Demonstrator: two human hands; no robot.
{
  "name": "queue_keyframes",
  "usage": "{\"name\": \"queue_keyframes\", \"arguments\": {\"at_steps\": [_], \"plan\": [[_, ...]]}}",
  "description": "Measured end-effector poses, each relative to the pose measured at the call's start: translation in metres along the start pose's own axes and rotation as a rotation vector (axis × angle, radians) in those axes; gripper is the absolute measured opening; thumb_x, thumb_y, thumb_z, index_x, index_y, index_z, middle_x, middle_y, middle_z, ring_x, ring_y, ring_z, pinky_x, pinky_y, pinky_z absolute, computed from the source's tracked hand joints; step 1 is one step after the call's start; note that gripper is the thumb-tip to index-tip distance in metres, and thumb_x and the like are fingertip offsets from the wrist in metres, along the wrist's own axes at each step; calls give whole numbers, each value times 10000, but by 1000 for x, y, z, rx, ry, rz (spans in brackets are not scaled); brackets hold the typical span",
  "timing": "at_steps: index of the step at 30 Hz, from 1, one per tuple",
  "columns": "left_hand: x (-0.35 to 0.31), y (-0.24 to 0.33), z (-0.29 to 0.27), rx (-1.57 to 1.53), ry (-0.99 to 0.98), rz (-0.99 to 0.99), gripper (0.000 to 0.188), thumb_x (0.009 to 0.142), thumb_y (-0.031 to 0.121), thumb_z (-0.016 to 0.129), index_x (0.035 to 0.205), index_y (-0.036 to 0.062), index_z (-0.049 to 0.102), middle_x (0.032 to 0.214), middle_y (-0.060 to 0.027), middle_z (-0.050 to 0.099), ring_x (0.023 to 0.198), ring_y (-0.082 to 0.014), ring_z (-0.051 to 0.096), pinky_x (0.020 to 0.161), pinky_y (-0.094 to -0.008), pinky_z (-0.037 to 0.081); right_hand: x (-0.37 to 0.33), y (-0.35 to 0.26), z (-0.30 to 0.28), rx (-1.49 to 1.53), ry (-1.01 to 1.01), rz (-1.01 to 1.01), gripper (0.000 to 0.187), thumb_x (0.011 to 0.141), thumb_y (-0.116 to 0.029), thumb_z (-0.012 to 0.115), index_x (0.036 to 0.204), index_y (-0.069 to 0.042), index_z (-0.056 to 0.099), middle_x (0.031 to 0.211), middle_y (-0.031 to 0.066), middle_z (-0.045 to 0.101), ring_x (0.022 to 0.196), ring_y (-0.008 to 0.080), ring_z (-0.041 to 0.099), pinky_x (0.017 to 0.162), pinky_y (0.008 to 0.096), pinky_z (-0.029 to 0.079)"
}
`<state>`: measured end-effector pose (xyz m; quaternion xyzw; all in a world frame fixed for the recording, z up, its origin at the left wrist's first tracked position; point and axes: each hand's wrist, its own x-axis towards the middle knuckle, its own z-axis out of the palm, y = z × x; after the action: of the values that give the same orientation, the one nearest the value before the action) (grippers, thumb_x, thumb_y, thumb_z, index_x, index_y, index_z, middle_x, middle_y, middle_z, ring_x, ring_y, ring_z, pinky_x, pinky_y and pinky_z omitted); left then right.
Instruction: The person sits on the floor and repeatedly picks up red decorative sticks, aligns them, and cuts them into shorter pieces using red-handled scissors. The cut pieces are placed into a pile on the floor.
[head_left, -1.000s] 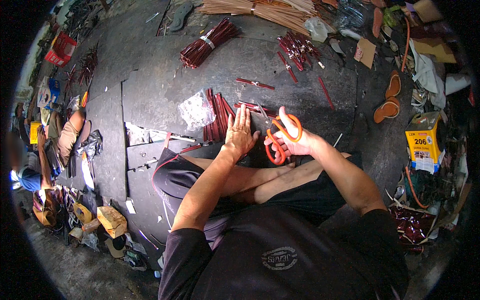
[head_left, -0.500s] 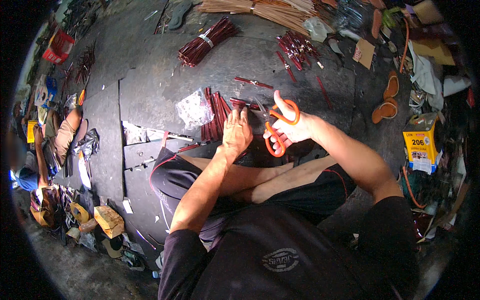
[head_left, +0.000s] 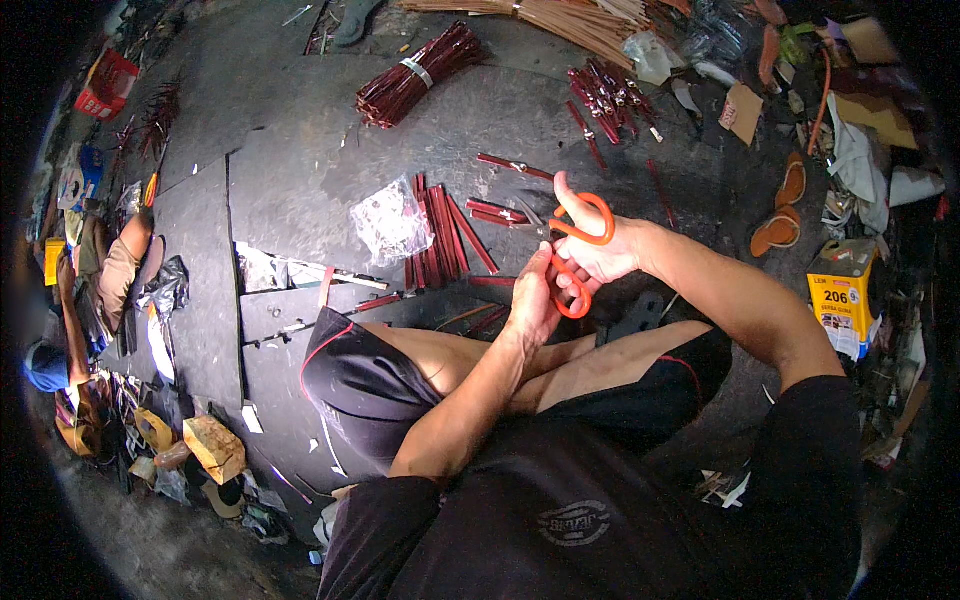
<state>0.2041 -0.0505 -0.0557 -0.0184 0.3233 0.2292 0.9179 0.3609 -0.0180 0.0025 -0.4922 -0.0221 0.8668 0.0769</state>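
Head view: the orange-handled scissors (head_left: 578, 255) are gripped by the right hand (head_left: 600, 250), thumb and fingers threaded through the loops and closed on them, above the person's knees at the middle of the scene. The left hand (head_left: 533, 300) is curled shut just beside the lower loop; what it pinches cannot be made out. Compared with half a second ago, both hands are seen in nearly the same spot, the scissors blades now pointing left and far toward the loose dark red strips (head_left: 445, 235) laid on the grey floor mat (head_left: 300, 170).

A crumpled clear plastic bag (head_left: 392, 222) lies touching the left side of those strips. Further off, a tied bundle of red strips (head_left: 420, 75) and a scattered group of red strips (head_left: 605, 95) are set well apart. Open mat is left between the loose strips and the tied bundle; the left and right edges of the floor are crowded with sandals, scraps and a yellow box (head_left: 840, 290).

The blade tips are hard to tell against the dark mat, and the person's legs are partly covered by the forearms.
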Motion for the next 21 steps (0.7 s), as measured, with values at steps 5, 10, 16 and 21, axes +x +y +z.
{"name": "queue_keyframes", "arguments": {"at_steps": [5,10,16,21], "plan": [[6,4,8,-84,83,-15,336,1055,372,395,1106,72,537,668,18,479,550,-105,466,527,-274,445,5,-11,-6,-43,-54,39,1215,542,-1051,142,888,50,524,757,107,542,679,245,582,762,434,522],[13,-1,-11,48,5,43,325,1064,362,366,1054,79,526,671,12,472,548,-116,467,494,-286,425,12,-4,4,-75,96,-12,1169,584,-1034,92,790,23,548,718,116,550,670,260,590,711,411,513],[7,14,-61,971,302,381,362,977,300,559,1167,-7,563,917,-79,651,786,-173,633,736,-312,521,2,45,18,-121,190,-193,1181,659,-998,118,904,54,595,735,121,584,651,269,615,679,441,538],[-11,55,-43,912,500,451,307,897,245,678,1054,-11,614,864,-78,669,740,-151,634,709,-287,527,-18,70,23,-184,221,-193,1199,675,-987,115,1000,66,589,729,105,566,645,283,630,638,432,539]]}}
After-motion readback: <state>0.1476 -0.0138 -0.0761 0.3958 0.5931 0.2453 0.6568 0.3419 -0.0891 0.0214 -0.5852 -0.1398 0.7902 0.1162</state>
